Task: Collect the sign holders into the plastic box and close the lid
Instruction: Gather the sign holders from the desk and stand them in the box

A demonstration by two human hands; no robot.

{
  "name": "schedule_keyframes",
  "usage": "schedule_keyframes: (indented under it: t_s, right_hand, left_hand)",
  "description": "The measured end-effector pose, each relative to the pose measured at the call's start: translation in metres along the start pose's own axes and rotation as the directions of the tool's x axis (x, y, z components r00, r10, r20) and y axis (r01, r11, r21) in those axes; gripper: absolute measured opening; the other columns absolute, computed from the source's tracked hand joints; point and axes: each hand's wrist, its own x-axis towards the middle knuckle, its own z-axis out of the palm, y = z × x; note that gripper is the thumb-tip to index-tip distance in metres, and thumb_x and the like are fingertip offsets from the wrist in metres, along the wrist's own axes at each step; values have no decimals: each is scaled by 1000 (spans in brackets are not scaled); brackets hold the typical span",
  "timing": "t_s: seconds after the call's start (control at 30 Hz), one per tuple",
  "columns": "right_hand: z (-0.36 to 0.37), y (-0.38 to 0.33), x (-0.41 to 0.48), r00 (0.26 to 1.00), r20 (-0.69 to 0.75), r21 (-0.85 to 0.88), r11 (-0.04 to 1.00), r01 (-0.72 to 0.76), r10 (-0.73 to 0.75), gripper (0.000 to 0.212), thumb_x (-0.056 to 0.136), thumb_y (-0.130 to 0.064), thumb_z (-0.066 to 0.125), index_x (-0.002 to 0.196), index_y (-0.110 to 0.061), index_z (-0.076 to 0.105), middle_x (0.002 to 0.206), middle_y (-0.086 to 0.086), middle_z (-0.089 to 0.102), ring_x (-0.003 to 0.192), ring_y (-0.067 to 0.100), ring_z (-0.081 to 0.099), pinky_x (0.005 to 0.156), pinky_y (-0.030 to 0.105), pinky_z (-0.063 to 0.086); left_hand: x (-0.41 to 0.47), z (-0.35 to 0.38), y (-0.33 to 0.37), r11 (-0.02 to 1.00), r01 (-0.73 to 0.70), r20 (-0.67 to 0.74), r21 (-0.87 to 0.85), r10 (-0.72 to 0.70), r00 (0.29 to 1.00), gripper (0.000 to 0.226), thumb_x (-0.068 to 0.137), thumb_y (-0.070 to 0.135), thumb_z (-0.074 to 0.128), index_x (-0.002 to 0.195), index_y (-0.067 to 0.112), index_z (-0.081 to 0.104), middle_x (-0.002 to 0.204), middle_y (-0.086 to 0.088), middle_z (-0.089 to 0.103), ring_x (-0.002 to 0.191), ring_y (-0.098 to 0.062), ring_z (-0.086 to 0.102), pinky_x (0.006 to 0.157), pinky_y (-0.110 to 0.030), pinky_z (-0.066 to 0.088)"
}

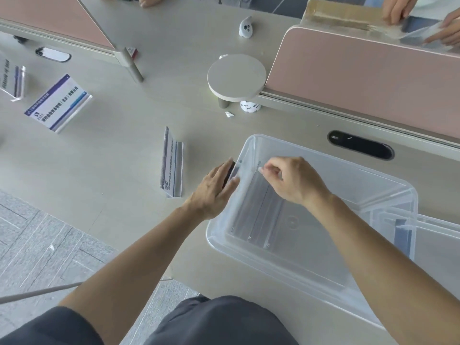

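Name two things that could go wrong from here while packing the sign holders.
1. The clear holder that the right hand pinches inside the plastic box could topple when released.
2. The box, steadied only by the left hand, sits near the table edge and could slide off.

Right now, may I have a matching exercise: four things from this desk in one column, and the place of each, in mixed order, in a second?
1. right hand
2. left hand
3. lid
4. white controller

a. far across the desk, beyond the round shelf
b. on the plastic box's left rim
c. inside the box, pinching a clear sign holder
d. right of the box

Pairs: 1-c, 2-b, 3-d, 4-a
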Motion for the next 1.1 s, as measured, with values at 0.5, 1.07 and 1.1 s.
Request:
schedule_keyframes:
  t_s: [0.5, 1.07, 1.1]
  right_hand:
    - [99, -154, 180, 902, 395, -40, 977, 209, -177, 32, 95, -40, 55, 115, -16, 62, 114, 2, 64, 105, 23, 59, 79, 28, 41]
    - [206, -186, 262, 855, 512, -238, 970, 46, 85, 50, 95, -37, 52, 133, -6, 43, 137, 15, 44, 123, 33, 50, 101, 39, 41]
    - [206, -192, 263, 863, 500, -247, 967, 53, 80, 45, 94, -33, 52, 129, -5, 45, 133, 15, 45, 120, 34, 52, 99, 39, 43]
  left_hand:
    - [-8, -77, -124, 781, 621, -203, -66, -620, 758, 77, 86, 56, 51, 147, 17, 26, 144, -13, 42, 134, -31, 37, 107, -45, 35]
    - [6, -75, -181, 775, 589, 110, -231, -580, 807, 14, 94, 17, 33, 97, 11, 46, 88, -17, 59, 85, -40, 56, 68, -34, 37]
    - [5, -78, -181, 776, 583, 91, -240, -580, 810, 11, 94, 14, 32, 89, 12, 42, 75, -11, 52, 76, -38, 51, 65, -34, 36]
